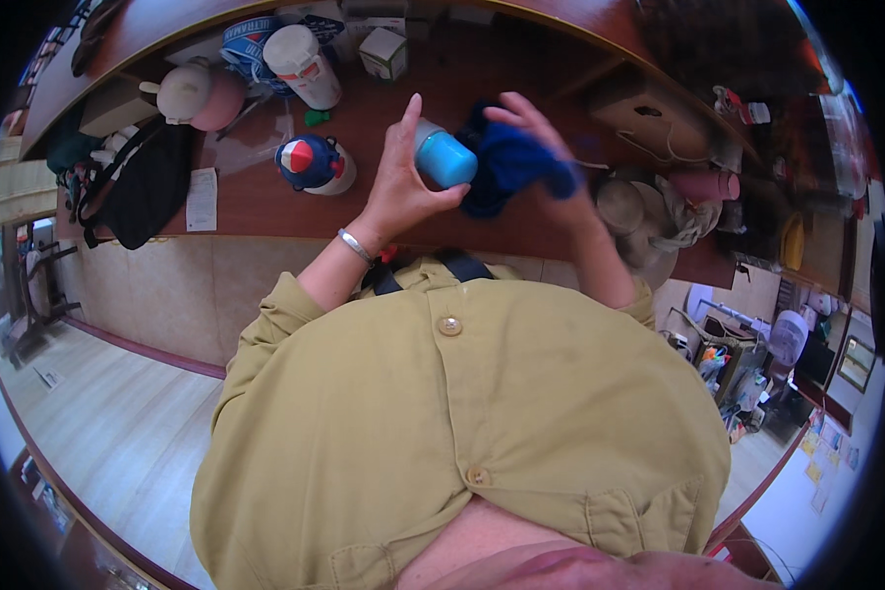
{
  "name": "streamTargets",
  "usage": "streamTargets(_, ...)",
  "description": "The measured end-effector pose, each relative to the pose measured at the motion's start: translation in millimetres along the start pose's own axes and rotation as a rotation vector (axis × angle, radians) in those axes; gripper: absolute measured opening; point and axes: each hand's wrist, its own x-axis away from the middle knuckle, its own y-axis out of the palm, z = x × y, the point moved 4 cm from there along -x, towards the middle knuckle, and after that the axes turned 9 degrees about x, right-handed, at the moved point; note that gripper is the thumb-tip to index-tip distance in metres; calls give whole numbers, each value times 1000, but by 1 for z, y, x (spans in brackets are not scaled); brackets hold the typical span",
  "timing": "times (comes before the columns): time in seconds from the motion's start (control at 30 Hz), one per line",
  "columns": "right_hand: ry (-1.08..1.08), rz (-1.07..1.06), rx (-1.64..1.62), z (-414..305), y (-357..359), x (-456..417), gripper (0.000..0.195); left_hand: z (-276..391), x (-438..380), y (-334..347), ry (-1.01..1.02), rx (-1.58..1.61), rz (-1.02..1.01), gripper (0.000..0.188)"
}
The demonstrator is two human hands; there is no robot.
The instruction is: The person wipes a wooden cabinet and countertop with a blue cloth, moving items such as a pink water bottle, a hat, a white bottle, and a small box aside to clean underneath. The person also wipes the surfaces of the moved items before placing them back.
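A light-blue rounded container [446,158] with a greyish upper end lies tilted in my left hand [402,173], its end against my thumb. A silver bracelet is on that wrist. Just to the right, my right hand [549,155] holds a dark-blue cloth [512,166], blurred by motion, close beside the container. Some fingers stick out above the cloth; the rest are hidden or blurred. Left of my left hand a bottle with a dark-blue, red and white lid [313,164] stands on the reddish-brown desk [251,192].
A white jar [302,66], a pink pot with a pale lid [206,96], a small green-and-white box [383,54] and a black bag [144,181] are at the left and back. On the right are a cardboard box [634,118], a pink cup [704,186] and pale round vessels [623,206].
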Motion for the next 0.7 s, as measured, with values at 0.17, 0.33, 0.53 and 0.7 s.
streamTargets(0.17,349,-43,279,34,40,-20,75,15,-6,14,161,20,-136,116)
streamTargets(0.33,546,-322,-461,28,34,-21,61,23,0,12,131,129,-243,117)
streamTargets(0.53,333,-69,-896,65,37,-6,55,40,-11,-2,3,770,-74,121)
streamTargets(0.7,177,-126,-662,-10,26,-22,66,42,-9,-19,116,401,-4,121)
